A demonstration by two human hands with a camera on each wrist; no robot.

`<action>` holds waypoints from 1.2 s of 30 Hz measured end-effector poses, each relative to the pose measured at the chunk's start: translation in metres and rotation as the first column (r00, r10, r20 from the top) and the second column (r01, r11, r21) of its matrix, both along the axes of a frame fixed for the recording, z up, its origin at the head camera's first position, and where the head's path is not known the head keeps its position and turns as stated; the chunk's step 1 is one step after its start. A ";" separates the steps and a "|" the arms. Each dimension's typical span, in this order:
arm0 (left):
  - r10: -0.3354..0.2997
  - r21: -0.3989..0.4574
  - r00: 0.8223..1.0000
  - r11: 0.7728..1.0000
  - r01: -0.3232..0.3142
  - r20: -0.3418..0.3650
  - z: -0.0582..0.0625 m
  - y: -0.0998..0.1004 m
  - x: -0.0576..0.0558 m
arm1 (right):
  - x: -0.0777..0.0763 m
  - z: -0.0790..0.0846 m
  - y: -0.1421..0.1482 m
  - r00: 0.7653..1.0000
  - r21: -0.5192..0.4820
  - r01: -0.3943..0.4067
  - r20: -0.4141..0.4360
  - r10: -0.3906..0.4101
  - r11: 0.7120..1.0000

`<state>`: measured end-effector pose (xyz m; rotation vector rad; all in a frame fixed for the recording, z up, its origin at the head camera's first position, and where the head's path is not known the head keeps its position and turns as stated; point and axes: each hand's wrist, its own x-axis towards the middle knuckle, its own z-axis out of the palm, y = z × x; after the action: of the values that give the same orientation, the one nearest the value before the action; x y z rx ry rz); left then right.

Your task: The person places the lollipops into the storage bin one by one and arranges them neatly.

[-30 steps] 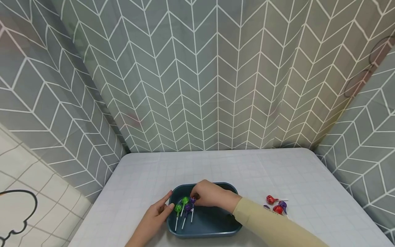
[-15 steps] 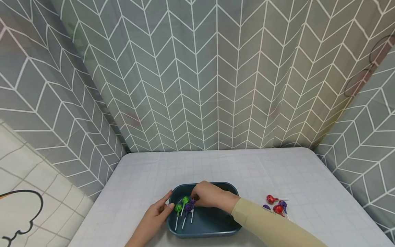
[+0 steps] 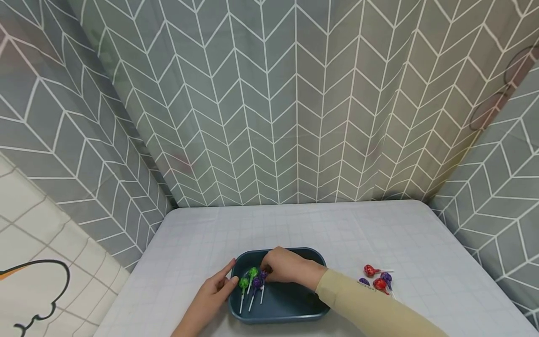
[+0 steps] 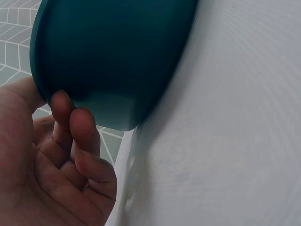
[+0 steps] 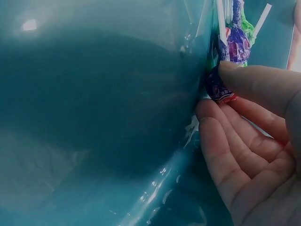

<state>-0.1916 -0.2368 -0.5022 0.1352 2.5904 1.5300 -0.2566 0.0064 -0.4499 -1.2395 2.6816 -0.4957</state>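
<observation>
A dark teal tray point(image 3: 294, 302) stands on the table in the head view. My left hand point(image 3: 212, 292) grips its left rim, thumb at the edge and fingers against the outer wall point(image 4: 113, 106). My right hand point(image 3: 282, 265) reaches inside and pinches a purple lollipop point(image 5: 217, 87) by its wrapped head between thumb and fingers. That lollipop stands at the right end of a small group, its white stick toward the front. To its left lie another purple lollipop point(image 3: 257, 282) and two green lollipops, one farther back point(image 3: 253, 272) and one nearest my left thumb point(image 3: 244, 283).
Right of the tray, on the white cloth-covered table point(image 3: 202, 238), lie a red lollipop point(image 3: 369, 270), a second red one point(image 3: 380, 284) and two purple ones, partly behind my right sleeve point(image 3: 362, 295). A patterned grey curtain point(image 3: 278, 117) hangs behind the table.
Both hands and the lollipops in the tray stay almost where they were. The head view has only shifted very slightly.
</observation>
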 end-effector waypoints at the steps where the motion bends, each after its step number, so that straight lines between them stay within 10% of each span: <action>1: -0.002 -0.001 1.000 1.000 0.002 -0.001 0.000 0.000 0.000 | 0.000 0.000 0.000 1.000 -0.001 0.003 0.004 -0.003 1.000; 36: -0.006 -0.016 1.000 1.000 0.006 0.009 0.002 0.001 0.000 | 0.007 0.033 0.029 0.990 -0.128 0.061 0.137 -0.043 0.990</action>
<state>-0.1914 -0.2355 -0.5006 0.1338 2.5923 1.5041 -0.2500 0.0354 -0.4164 -1.1261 2.6107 -0.7463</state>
